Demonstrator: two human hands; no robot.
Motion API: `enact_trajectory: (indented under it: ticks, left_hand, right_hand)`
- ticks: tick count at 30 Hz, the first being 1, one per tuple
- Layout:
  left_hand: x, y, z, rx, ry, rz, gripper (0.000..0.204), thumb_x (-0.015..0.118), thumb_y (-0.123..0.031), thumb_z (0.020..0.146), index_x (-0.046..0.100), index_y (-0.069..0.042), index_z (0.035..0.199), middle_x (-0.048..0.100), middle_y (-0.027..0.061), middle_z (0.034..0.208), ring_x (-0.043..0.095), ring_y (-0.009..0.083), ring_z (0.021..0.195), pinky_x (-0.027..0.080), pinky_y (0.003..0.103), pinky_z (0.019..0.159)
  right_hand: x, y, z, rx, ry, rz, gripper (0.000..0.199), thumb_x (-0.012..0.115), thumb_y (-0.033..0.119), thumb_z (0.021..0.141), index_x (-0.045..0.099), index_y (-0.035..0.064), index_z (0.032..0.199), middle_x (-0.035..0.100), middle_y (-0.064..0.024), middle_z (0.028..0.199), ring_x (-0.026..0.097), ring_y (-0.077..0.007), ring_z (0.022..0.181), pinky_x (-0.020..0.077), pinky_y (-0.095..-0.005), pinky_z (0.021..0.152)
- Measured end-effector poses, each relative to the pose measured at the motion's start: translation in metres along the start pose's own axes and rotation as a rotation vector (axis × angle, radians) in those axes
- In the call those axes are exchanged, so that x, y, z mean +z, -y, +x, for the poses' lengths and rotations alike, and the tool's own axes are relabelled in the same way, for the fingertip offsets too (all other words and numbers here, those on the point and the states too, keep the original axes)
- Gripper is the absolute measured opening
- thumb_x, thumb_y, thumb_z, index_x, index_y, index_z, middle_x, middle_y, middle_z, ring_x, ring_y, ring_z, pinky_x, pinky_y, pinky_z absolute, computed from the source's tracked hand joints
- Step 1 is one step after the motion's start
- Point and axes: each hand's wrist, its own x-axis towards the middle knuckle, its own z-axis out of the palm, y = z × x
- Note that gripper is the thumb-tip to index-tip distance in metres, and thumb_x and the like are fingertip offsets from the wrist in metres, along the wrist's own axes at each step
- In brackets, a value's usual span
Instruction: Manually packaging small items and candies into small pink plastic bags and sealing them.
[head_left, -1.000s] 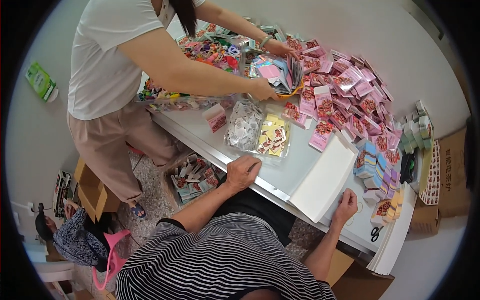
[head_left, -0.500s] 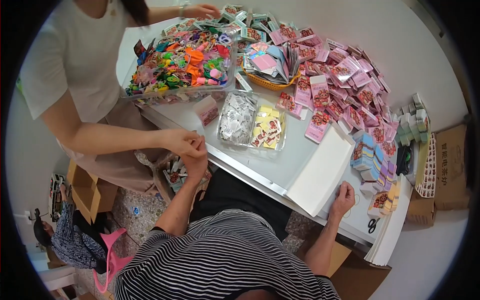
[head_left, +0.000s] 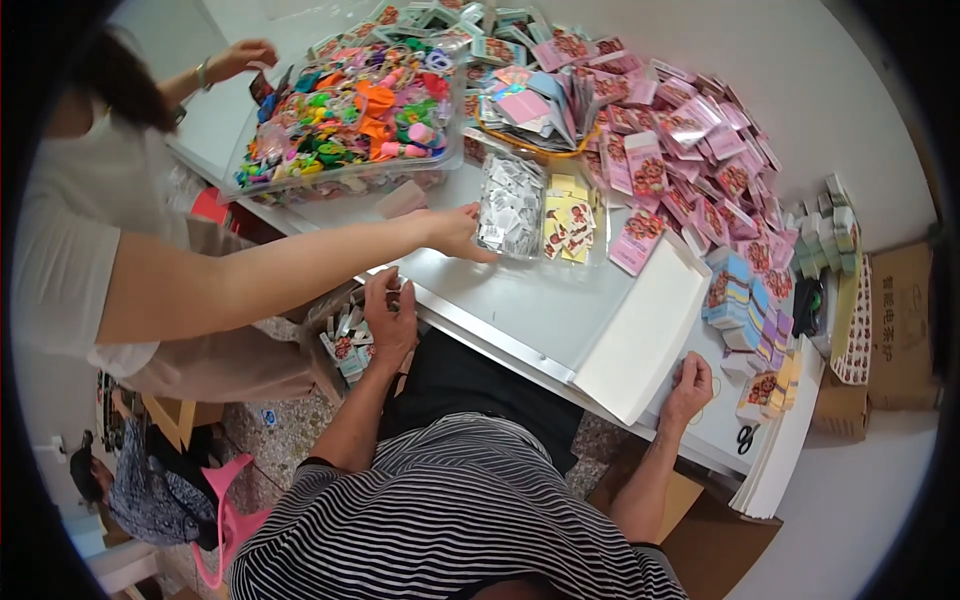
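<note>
My left hand [head_left: 390, 322] is raised at the table's near edge, its fingers loosely bent and apart with nothing visible in them. On the right, my right hand [head_left: 687, 390] rests on the table in a loose fist, beside a thin yellowish loop and the long white open box [head_left: 640, 335]. Beyond my left hand, a co-worker's hand [head_left: 458, 235] touches a clear two-part tray. In the tray lie small silver packets [head_left: 512, 205] and yellow picture cards [head_left: 570, 225]. A small pale pink box [head_left: 402, 199] is partly hidden behind the co-worker's forearm.
A clear bin [head_left: 350, 165] of colourful trinkets stands at the far left. Beside it, a yellow basket [head_left: 535, 148] holds shiny cards. Pink boxes [head_left: 690, 150] are heaped at the back right. Black scissors [head_left: 745, 438] and stacked coloured packs [head_left: 735, 300] lie near the right edge.
The co-worker's hand has left my left hand and reached the tray, which has shifted right and away. Their other arm moved left. My left hand's fingers have parted; my right hand is nearly still.
</note>
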Motion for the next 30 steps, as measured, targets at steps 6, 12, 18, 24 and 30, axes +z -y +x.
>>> enact_trajectory:
  ticks: [6, 12, 18, 24, 30]
  left_hand:
    - [-0.002, -0.004, 0.009, -0.033, 0.009, 0.061, 0.025, 0.070, -0.007, 0.093, 0.065, 0.000, 0.117, 0.063, 0.0068, 0.095, 0.063, 0.0144, 0.076, 0.052, 0.028, 0.070]
    - [-0.002, 0.000, 0.009, -0.009, -0.011, 0.088, 0.022, 0.070, -0.007, 0.094, 0.066, -0.001, 0.115, 0.063, 0.0063, 0.094, 0.062, 0.0142, 0.079, 0.051, 0.029, 0.070]
    - [0.004, -0.004, 0.008, -0.014, -0.002, 0.060, 0.021, 0.070, -0.006, 0.094, 0.065, 0.000, 0.113, 0.063, 0.0084, 0.098, 0.062, 0.0160, 0.082, 0.051, 0.029, 0.072]
    - [0.005, 0.006, 0.010, 0.151, -0.070, 0.172, 0.018, 0.069, -0.005, 0.093, 0.067, 0.001, 0.110, 0.063, 0.0112, 0.098, 0.062, 0.0212, 0.081, 0.053, 0.032, 0.071]
    - [0.008, 0.010, 0.010, 0.194, -0.066, 0.187, 0.018, 0.069, -0.004, 0.092, 0.067, 0.000, 0.109, 0.064, 0.0118, 0.099, 0.063, 0.0233, 0.085, 0.053, 0.033, 0.072]
  right_hand:
    - [0.002, 0.003, -0.002, 0.007, -0.004, 0.035, 0.017, 0.069, 0.016, 0.100, 0.071, -0.0001, 0.102, 0.058, 0.0047, 0.078, 0.046, -0.0039, 0.067, 0.0349, -0.0200, 0.059]
    - [0.004, 0.011, -0.005, 0.030, -0.005, 0.010, 0.018, 0.068, 0.015, 0.100, 0.069, -0.0012, 0.106, 0.058, 0.0046, 0.079, 0.045, -0.0033, 0.067, 0.0347, -0.0201, 0.059]
    - [0.019, 0.030, -0.002, -0.182, -0.047, -0.017, 0.034, 0.064, 0.012, 0.101, 0.060, -0.0009, 0.132, 0.064, -0.0013, 0.097, 0.051, -0.0054, 0.072, 0.0424, -0.0217, 0.059]
    - [0.120, 0.152, -0.019, -0.288, 0.502, -0.282, 0.063, 0.068, 0.013, 0.096, 0.043, 0.0091, 0.154, 0.064, -0.0120, 0.131, 0.061, -0.0130, 0.087, 0.0533, -0.0270, 0.070]
    - [0.165, 0.150, -0.006, -0.453, 0.829, -0.491, 0.074, 0.071, 0.028, 0.095, 0.035, 0.0082, 0.156, 0.064, -0.0223, 0.129, 0.066, -0.0255, 0.077, 0.0559, -0.0374, 0.073]
